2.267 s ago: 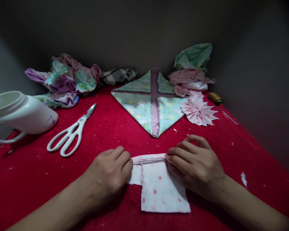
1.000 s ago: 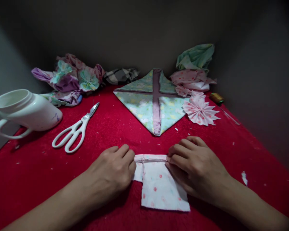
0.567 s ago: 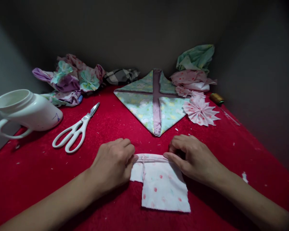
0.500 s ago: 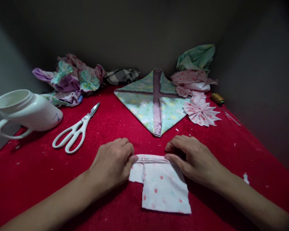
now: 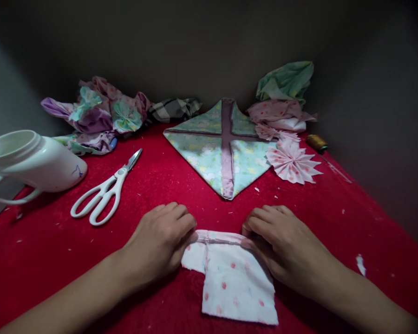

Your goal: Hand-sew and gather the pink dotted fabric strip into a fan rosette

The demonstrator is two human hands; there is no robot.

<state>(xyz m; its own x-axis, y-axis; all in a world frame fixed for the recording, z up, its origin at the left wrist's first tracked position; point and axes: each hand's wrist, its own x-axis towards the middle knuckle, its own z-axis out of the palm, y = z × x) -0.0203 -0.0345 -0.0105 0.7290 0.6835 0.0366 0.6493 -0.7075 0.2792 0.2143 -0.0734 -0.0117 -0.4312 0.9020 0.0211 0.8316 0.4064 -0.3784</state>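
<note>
A white fabric piece (image 5: 238, 283) with small red spots lies on the red cloth in front of me. Its far edge is folded over in narrow layers, and a seam runs down near its left side. My left hand (image 5: 165, 236) pinches the left end of the folded edge, fingers curled. At the right end, my right hand (image 5: 275, 241) grips the same edge between thumb and bent fingers. The fold shows between the two hands; its ends are hidden under my fingers.
White-handled scissors (image 5: 107, 188) lie left, beside a white mug (image 5: 52, 162). A green floral fabric square (image 5: 209, 153) with purple strips is ahead. Pink pleated fabric flowers (image 5: 294, 160), a thread spool (image 5: 316, 143) and fabric heaps (image 5: 97, 111) sit around the back.
The folded edge has been turned over further, so a smoother spotted band shows on top. Both hands have come slightly nearer to me, and my right fingers have closed onto the fold.
</note>
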